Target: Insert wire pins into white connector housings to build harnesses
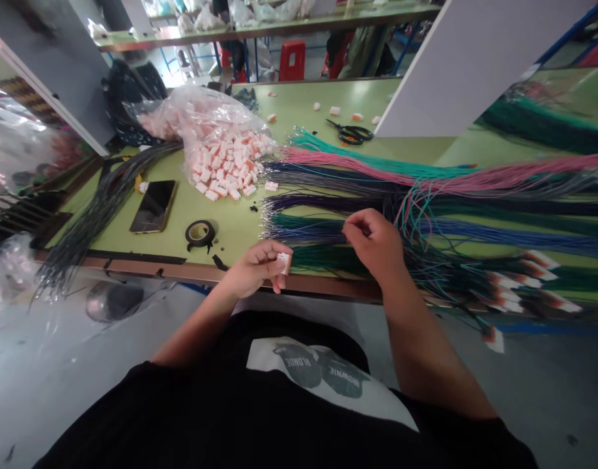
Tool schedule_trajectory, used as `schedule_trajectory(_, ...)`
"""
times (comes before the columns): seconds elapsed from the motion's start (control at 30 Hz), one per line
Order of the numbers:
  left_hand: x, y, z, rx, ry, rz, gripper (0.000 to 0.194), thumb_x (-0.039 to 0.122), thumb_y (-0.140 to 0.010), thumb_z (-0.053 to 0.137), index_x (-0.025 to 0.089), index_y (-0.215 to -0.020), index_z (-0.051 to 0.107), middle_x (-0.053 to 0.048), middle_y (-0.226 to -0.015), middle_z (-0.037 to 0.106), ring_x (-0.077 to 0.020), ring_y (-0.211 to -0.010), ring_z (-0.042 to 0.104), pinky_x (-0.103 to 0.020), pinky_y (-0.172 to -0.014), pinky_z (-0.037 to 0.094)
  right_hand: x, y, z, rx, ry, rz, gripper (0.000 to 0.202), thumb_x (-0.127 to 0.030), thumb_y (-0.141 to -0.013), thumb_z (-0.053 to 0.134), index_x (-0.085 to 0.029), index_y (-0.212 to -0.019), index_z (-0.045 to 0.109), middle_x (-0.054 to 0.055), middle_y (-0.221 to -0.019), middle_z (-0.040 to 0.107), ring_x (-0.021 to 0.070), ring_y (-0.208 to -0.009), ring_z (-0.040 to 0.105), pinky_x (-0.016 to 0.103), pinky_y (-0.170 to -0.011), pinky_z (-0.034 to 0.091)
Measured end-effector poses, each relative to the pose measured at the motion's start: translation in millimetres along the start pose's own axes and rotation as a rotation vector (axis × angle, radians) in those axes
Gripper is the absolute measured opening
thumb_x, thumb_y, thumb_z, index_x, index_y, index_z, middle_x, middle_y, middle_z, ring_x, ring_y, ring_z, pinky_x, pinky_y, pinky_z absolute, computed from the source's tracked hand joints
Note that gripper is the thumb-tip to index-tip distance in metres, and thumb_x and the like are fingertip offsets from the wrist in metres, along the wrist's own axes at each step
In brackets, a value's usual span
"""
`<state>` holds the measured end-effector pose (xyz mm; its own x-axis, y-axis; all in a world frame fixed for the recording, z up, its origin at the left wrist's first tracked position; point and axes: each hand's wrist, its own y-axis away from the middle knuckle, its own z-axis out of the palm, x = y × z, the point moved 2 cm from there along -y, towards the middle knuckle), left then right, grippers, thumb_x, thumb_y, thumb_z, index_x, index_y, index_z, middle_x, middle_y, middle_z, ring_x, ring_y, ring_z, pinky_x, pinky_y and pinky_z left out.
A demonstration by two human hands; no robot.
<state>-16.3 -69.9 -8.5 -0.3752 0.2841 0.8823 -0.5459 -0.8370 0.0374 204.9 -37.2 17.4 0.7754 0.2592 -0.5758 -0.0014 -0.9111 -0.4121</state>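
Near the table's front edge, my left hand [254,268] grips a small white and orange connector housing [283,262] between thumb and fingers. My right hand [374,242] is over the blue and dark green wires, its fingertips pinched together. Whether a wire is in that pinch is too small to make out. Sorted bundles of wires lie to the right: green wires [323,144], pink wires [328,158], purple wires [303,202] and blue wires [309,233]. Their metal-tipped ends point left. A heap of connector housings [225,166] spills from a clear plastic bag [201,111].
A phone [154,206] and a roll of black tape [200,233] lie left of my hands. Black scissors [350,133] rest at the back. Grey wires [103,202] hang over the left edge. Finished harness ends with connectors [511,291] lie at right. A white post [426,65] rises behind.
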Motion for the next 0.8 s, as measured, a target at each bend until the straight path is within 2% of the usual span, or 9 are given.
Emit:
schedule_trajectory(0.1, -0.4, -1.3, -0.9, 0.020, 0.000, -0.002, 0.032, 0.031, -0.074, 0.074, 0.014, -0.093, 0.055, 0.004, -0.062, 0.060, -0.0095, -0.049, 0.062, -0.018, -0.044, 0.051, -18.4, 5.7, 9.6, -0.179, -0.039, -0.154, 0.017, -0.025, -0.081, 0.054, -0.020, -0.093, 0.065, 0.004, -0.081, 0.069, 0.0162, -0.070, 0.061, 0.027, -0.064, 0.043)
schedule_trajectory(0.2, -1.7, -1.9, -2.1, 0.015, 0.000, -0.019, 0.031, 0.031, -0.075, 0.073, 0.014, -0.094, 0.055, 0.004, -0.061, 0.060, -0.0096, -0.050, 0.062, -0.018, -0.045, 0.050, -31.8, 10.4, 12.3, -0.352, 0.159, -0.331, 0.015, -0.024, -0.083, 0.053, -0.022, -0.083, 0.068, 0.005, -0.082, 0.069, 0.0181, -0.078, 0.062, 0.026, -0.060, 0.039)
schedule_trajectory(0.23, -2.1, -2.2, -2.3, 0.009, 0.003, -0.017, 0.031, 0.031, -0.075, 0.073, 0.014, -0.094, 0.055, 0.004, -0.062, 0.060, -0.0097, -0.050, 0.062, -0.018, -0.045, 0.050, -32.0, 10.0, 8.1, -0.329, 0.246, -0.321, 0.018, -0.023, -0.084, 0.052, -0.022, -0.076, 0.067, 0.005, -0.079, 0.068, 0.0186, -0.077, 0.061, 0.026, -0.057, 0.036)
schedule_trajectory(0.3, -2.5, -3.1, -2.6, 0.006, 0.012, 0.008, 0.031, 0.030, -0.076, 0.073, 0.014, -0.094, 0.055, 0.003, -0.064, 0.060, -0.0095, -0.052, 0.063, -0.018, -0.047, 0.051, -28.6, 7.6, -7.6, -0.158, 0.342, -0.214, 0.023, -0.023, -0.085, 0.049, -0.022, -0.067, 0.065, 0.005, -0.073, 0.065, 0.0184, -0.071, 0.059, 0.027, -0.053, 0.032)
schedule_trajectory(0.4, -2.8, -5.2, -3.0, 0.011, 0.025, 0.049, 0.029, 0.029, -0.076, 0.072, 0.015, -0.094, 0.055, 0.003, -0.068, 0.059, -0.0088, -0.055, 0.063, -0.018, -0.051, 0.052, -28.3, 7.3, -29.8, 0.053, 0.190, -0.106, 0.018, -0.025, -0.085, 0.050, -0.023, -0.075, 0.066, 0.004, -0.073, 0.066, 0.0173, -0.067, 0.058, 0.027, -0.054, 0.035)
schedule_trajectory(0.47, -3.2, -6.3, -3.3, 0.012, 0.034, 0.051, 0.030, 0.029, -0.075, 0.073, 0.015, -0.094, 0.054, 0.003, -0.069, 0.059, -0.0088, -0.057, 0.063, -0.019, -0.053, 0.053, -37.4, 10.9, -30.1, -0.021, 0.008, -0.170, 0.015, -0.027, -0.085, 0.052, -0.024, -0.083, 0.067, 0.002, -0.077, 0.068, 0.0166, -0.069, 0.061, 0.027, -0.058, 0.041)
schedule_trajectory(0.6, -3.0, -6.5, -4.4, 0.009, 0.034, 0.051, 0.031, 0.028, -0.076, 0.072, 0.015, -0.096, 0.053, 0.003, -0.069, 0.060, -0.0094, -0.059, 0.063, -0.020, -0.055, 0.053, -62.1, 22.2, -3.4, -0.267, -0.175, -0.404, 0.016, -0.024, -0.086, 0.049, -0.023, -0.085, 0.065, 0.001, -0.080, 0.070, 0.0145, -0.073, 0.062, 0.026, -0.067, 0.045)
schedule_trajectory(0.7, -2.3, -5.8, -4.5, -0.004, 0.032, 0.061, 0.026, 0.025, -0.078, 0.069, 0.015, -0.096, 0.053, 0.002, -0.069, 0.060, -0.0098, -0.061, 0.063, -0.021, -0.057, 0.053, -66.1, 25.7, 13.5, -0.261, -0.176, -0.443, 0.017, -0.020, -0.085, 0.048, -0.021, -0.080, 0.064, 0.001, -0.074, 0.066, 0.0121, -0.065, 0.057, 0.025, -0.063, 0.042)
schedule_trajectory(0.8, -1.7, -5.8, -4.1, -0.010, 0.047, 0.077, 0.025, 0.024, -0.078, 0.068, 0.015, -0.096, 0.053, 0.002, -0.071, 0.060, -0.0099, -0.061, 0.063, -0.021, -0.057, 0.053, -61.2, 25.8, 16.6, -0.233, -0.163, -0.371, 0.015, -0.018, -0.079, 0.049, -0.020, -0.069, 0.059, 0.000, -0.065, 0.060, 0.0108, -0.059, 0.051, 0.023, -0.059, 0.038)
